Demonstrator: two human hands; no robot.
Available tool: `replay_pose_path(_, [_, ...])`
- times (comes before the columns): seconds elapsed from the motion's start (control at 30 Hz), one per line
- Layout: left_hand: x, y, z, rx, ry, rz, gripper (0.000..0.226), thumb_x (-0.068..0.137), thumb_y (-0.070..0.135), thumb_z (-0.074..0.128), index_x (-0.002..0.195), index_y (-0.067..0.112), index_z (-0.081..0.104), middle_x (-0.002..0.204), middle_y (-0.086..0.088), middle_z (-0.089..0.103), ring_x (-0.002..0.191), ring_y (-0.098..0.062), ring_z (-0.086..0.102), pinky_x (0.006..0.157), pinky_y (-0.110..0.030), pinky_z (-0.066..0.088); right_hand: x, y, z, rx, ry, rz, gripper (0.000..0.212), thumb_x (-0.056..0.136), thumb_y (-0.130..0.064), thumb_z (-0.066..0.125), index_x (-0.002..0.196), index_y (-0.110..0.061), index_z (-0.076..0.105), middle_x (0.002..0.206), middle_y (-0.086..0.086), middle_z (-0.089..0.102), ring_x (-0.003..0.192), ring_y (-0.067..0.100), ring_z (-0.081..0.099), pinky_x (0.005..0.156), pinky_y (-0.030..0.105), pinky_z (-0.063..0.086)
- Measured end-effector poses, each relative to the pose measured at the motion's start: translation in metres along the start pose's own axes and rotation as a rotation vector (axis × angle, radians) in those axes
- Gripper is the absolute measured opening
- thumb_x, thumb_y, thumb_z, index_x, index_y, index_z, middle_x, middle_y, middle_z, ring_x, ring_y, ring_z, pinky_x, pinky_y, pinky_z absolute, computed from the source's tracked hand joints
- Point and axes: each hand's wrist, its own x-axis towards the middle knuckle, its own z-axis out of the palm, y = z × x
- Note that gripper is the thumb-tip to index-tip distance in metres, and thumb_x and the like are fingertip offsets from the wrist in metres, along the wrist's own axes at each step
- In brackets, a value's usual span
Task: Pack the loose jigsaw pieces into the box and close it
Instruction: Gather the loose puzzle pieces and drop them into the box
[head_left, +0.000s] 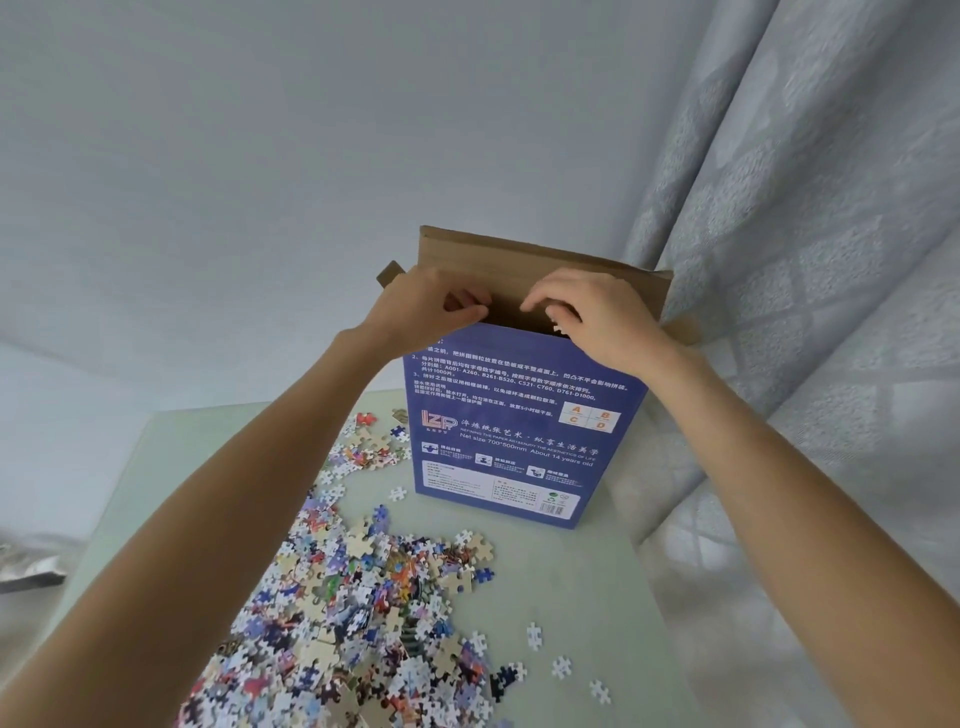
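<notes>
A tall blue puzzle box (511, 426) stands upright on the table, its brown top flap (540, 265) raised at the back and its mouth open. Both my hands are at that mouth. My left hand (431, 306) has its fingers curled over the front left rim. My right hand (597, 317) hovers over the right part of the opening with curled fingers, and a small pale jigsaw piece (558, 329) shows under its fingertips. A big heap of loose jigsaw pieces (353, 608) lies on the table in front of the box.
The pale green table (597, 597) ends at a grey patterned curtain (810, 312) on the right. Scattered single pieces (561, 666) lie at the front right. A silvery bag (26, 566) sits beyond the table's left edge. A plain wall is behind.
</notes>
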Motion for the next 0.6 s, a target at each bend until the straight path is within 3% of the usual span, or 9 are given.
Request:
replay_pose_path(0.1, [-0.011,-0.005,0.006,0.018,0.061,0.082,0.015,0.087,0.030,0.061,0.098,0.023,0.068,0.089,0.008,0.068,0.082,-0.008,0.062,0.076,-0.033,0.053,-0.002,-0.001,0.002,-0.069,-0.017,-0.063,0.030,0.091,-0.002,0.050,0.101,-0.025,0.067,0.123,-0.008,0.056,0.091,0.013,0.059,0.076,0.030,0.046])
replay_pose_path(0.17, [-0.018,-0.004,0.007,0.100,0.162,0.174,0.017,0.088,0.032,0.059,0.101,0.023,0.067,0.092,0.007,0.068,0.086,-0.012,0.059,0.072,-0.032,0.052,-0.003,-0.003,0.001,-0.086,0.050,-0.101,0.027,0.089,-0.003,0.052,0.100,-0.023,0.068,0.116,-0.006,0.058,0.099,0.014,0.052,0.075,0.033,0.048])
replay_pose_path(0.33, [-0.080,-0.001,0.018,0.002,0.506,0.124,0.018,0.090,0.027,0.054,0.099,0.019,0.067,0.091,0.007,0.068,0.084,-0.012,0.060,0.068,-0.026,0.049,-0.038,-0.038,0.028,0.043,0.324,-0.195,0.019,0.091,-0.009,0.051,0.095,-0.013,0.069,0.091,-0.001,0.066,0.081,0.016,0.055,0.069,0.027,0.047])
replay_pose_path(0.4, [-0.124,-0.016,0.036,-0.050,0.487,0.005,0.019,0.090,0.026,0.053,0.100,0.017,0.067,0.089,0.006,0.068,0.082,-0.011,0.060,0.066,-0.027,0.049,-0.066,-0.058,0.067,0.126,0.229,-0.202,0.019,0.092,-0.009,0.052,0.097,-0.012,0.069,0.092,0.000,0.068,0.084,0.014,0.059,0.072,0.023,0.049])
replay_pose_path(0.5, [-0.189,-0.053,0.072,-0.043,0.290,-0.255,0.019,0.088,0.024,0.058,0.104,0.020,0.066,0.096,0.005,0.068,0.084,-0.010,0.059,0.072,-0.033,0.054,-0.107,-0.077,0.140,0.221,-0.057,-0.127,0.019,0.090,-0.008,0.055,0.103,-0.014,0.068,0.096,-0.001,0.069,0.088,0.014,0.063,0.074,0.028,0.054])
replay_pose_path(0.6, [-0.247,-0.087,0.106,-0.016,0.001,-0.569,0.033,0.085,0.030,0.062,0.117,0.023,0.059,0.112,0.002,0.064,0.090,-0.013,0.058,0.083,-0.039,0.054,-0.132,-0.084,0.205,0.246,-0.415,0.036,0.029,0.092,-0.013,0.054,0.120,-0.018,0.060,0.117,-0.002,0.063,0.108,0.015,0.056,0.096,0.032,0.046])
